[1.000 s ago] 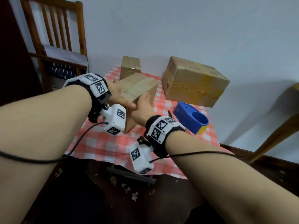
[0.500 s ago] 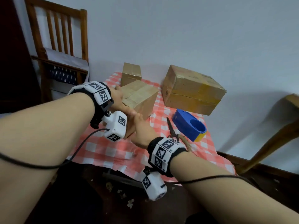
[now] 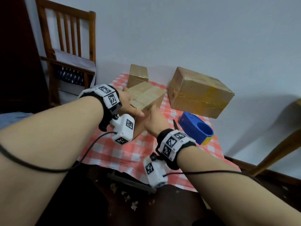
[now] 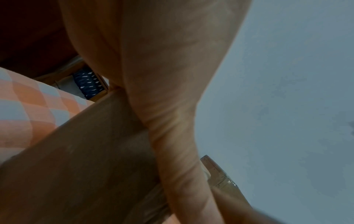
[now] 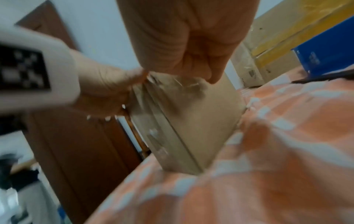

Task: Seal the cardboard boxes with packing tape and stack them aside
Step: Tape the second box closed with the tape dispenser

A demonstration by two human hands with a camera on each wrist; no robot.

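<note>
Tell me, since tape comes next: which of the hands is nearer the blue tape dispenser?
Right. The right hand rests on the near side of the middle box, just left of the blue tape dispenser. The left hand is on that box's far-left side, farther away.

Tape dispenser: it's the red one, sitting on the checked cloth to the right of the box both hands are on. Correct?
Not quite. The tape dispenser is blue with a yellow edge, not red, as the head view shows. The rest holds: it sits on the checked cloth, right of the box under the left hand and right hand.
</note>
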